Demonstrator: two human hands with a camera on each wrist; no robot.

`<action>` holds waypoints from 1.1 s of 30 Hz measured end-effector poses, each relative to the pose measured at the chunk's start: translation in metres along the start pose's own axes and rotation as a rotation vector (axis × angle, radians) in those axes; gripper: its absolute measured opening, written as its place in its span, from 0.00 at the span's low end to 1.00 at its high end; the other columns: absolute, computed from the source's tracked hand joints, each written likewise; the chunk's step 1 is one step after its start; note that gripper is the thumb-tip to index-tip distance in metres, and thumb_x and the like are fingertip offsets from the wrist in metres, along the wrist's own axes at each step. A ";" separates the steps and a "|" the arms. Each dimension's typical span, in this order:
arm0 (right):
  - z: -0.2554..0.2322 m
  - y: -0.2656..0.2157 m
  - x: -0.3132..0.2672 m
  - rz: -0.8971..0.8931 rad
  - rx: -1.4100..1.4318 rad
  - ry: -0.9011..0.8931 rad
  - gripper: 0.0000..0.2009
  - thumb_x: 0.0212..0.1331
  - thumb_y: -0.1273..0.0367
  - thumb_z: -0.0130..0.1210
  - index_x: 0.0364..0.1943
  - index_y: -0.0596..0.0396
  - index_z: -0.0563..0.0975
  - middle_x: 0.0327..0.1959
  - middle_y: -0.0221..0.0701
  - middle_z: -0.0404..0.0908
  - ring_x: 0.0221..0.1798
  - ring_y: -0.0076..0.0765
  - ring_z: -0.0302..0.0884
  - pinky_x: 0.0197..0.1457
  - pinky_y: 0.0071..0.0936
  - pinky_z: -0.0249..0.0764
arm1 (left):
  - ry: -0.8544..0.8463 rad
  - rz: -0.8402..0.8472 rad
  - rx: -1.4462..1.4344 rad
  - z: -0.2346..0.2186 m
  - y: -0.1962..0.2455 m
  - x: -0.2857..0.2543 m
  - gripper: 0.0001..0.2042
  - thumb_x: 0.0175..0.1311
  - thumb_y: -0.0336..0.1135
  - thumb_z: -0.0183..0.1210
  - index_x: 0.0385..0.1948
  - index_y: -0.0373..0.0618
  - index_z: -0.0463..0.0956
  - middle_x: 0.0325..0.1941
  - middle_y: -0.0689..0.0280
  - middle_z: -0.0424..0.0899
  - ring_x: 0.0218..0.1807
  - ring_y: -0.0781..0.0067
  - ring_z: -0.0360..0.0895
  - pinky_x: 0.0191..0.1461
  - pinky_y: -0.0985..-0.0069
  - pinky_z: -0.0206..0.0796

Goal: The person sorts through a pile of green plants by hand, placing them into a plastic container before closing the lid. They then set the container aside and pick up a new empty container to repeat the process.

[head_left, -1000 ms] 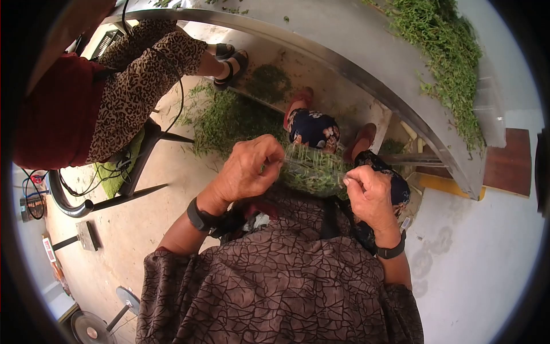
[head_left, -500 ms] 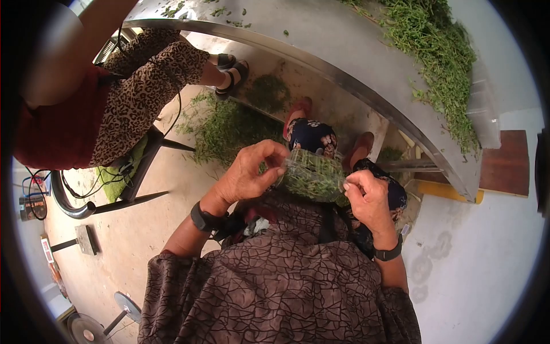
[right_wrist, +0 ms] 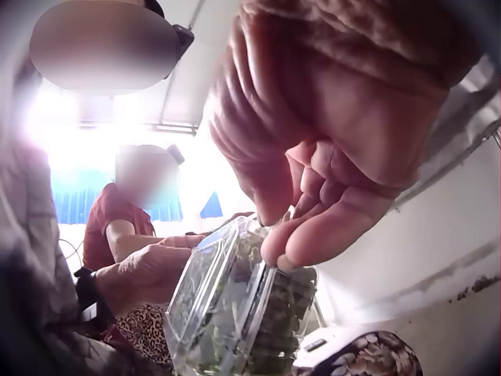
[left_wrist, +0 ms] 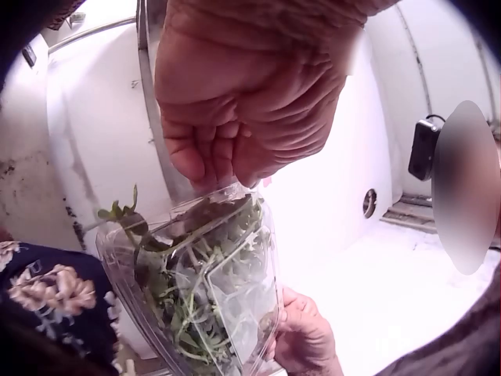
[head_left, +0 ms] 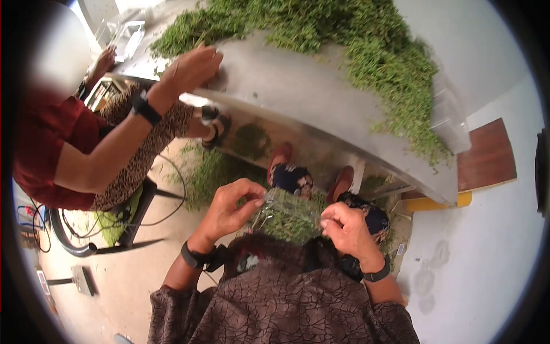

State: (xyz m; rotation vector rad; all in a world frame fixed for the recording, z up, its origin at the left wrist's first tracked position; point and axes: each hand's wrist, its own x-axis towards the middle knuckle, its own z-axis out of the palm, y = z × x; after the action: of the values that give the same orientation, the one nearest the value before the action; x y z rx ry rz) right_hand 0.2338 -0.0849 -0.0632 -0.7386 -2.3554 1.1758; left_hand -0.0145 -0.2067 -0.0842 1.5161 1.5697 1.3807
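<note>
A clear plastic clamshell box (head_left: 289, 222) packed with leafy green sprigs is held over the lap. My left hand (head_left: 232, 211) pinches its left end between thumb and fingers. At the opposite end, my right hand (head_left: 350, 230) pinches the edge with thumb and forefinger. In the left wrist view, the fingertips of the left hand (left_wrist: 243, 102) meet the rim, and one sprig (left_wrist: 125, 218) pokes out at a corner. The right wrist view shows the right hand (right_wrist: 329, 149) gripping the plastic edge where lid and base come together.
A metal table (head_left: 321, 86) stretches ahead, bearing a long heap of greens (head_left: 395, 69) and clear plastic boxes (head_left: 450, 123) at its right end. Another person in a red top (head_left: 74, 155) sits at left on a black chair (head_left: 129, 232). More greens (head_left: 212, 175) lie under the table.
The head view has tilted up, showing more table and greens. The other person's arm now reaches over the table edge. Both my hands remain at the box's ends.
</note>
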 end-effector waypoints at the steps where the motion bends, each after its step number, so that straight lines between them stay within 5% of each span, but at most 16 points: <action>1: -0.004 -0.010 -0.003 0.081 0.143 -0.033 0.04 0.52 0.78 0.55 0.32 0.61 0.73 0.22 0.35 0.79 0.24 0.34 0.81 0.27 0.26 0.75 | 0.041 -0.015 -0.059 -0.002 0.009 -0.002 0.08 0.56 0.24 0.56 0.38 0.37 0.76 0.32 0.61 0.79 0.33 0.70 0.78 0.39 0.76 0.70; 6: -0.032 -0.041 0.002 0.245 0.573 0.002 0.03 0.58 0.77 0.52 0.34 0.63 0.74 0.26 0.32 0.80 0.25 0.24 0.79 0.27 0.20 0.76 | 0.147 -0.034 -0.386 -0.023 0.045 0.007 0.18 0.60 0.28 0.56 0.53 0.35 0.70 0.45 0.61 0.77 0.48 0.72 0.75 0.54 0.75 0.66; 15: -0.050 -0.052 0.031 0.083 0.900 0.270 0.06 0.60 0.74 0.52 0.35 0.65 0.74 0.27 0.39 0.81 0.22 0.26 0.78 0.24 0.20 0.77 | 0.249 0.076 -0.377 0.001 0.041 0.024 0.26 0.58 0.35 0.60 0.58 0.37 0.65 0.53 0.58 0.75 0.50 0.68 0.75 0.54 0.72 0.67; 17: -0.047 -0.054 0.045 0.112 0.962 0.409 0.05 0.60 0.74 0.53 0.35 0.64 0.74 0.27 0.40 0.81 0.22 0.27 0.78 0.23 0.20 0.77 | 0.301 0.154 -0.226 0.005 0.044 0.031 0.30 0.59 0.44 0.60 0.60 0.37 0.63 0.57 0.57 0.73 0.54 0.67 0.73 0.54 0.72 0.64; 21: -0.036 -0.044 0.079 0.160 1.133 0.389 0.07 0.64 0.72 0.50 0.39 0.64 0.72 0.36 0.44 0.81 0.33 0.32 0.81 0.36 0.27 0.81 | 0.342 0.350 0.193 0.009 0.049 0.051 0.32 0.56 0.42 0.62 0.61 0.37 0.62 0.63 0.53 0.67 0.61 0.60 0.68 0.58 0.68 0.63; 26: -0.024 -0.030 0.081 0.225 1.005 0.196 0.13 0.68 0.67 0.47 0.45 0.65 0.72 0.41 0.46 0.80 0.36 0.36 0.81 0.39 0.29 0.80 | 0.296 0.431 0.469 0.022 0.047 0.063 0.35 0.45 0.36 0.69 0.58 0.41 0.66 0.66 0.48 0.61 0.66 0.50 0.61 0.64 0.58 0.55; 33: -0.033 -0.029 0.074 0.154 0.599 0.309 0.11 0.67 0.68 0.47 0.42 0.64 0.74 0.36 0.41 0.81 0.33 0.30 0.80 0.35 0.24 0.78 | 0.304 0.551 0.783 0.034 0.048 0.085 0.32 0.43 0.37 0.69 0.55 0.45 0.70 0.65 0.53 0.64 0.67 0.53 0.61 0.68 0.52 0.46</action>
State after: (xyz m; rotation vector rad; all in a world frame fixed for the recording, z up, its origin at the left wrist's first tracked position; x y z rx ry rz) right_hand 0.1871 -0.0342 -0.0119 -0.8156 -1.5938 1.5936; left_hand 0.0159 -0.1243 -0.0293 2.4340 2.1403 1.3870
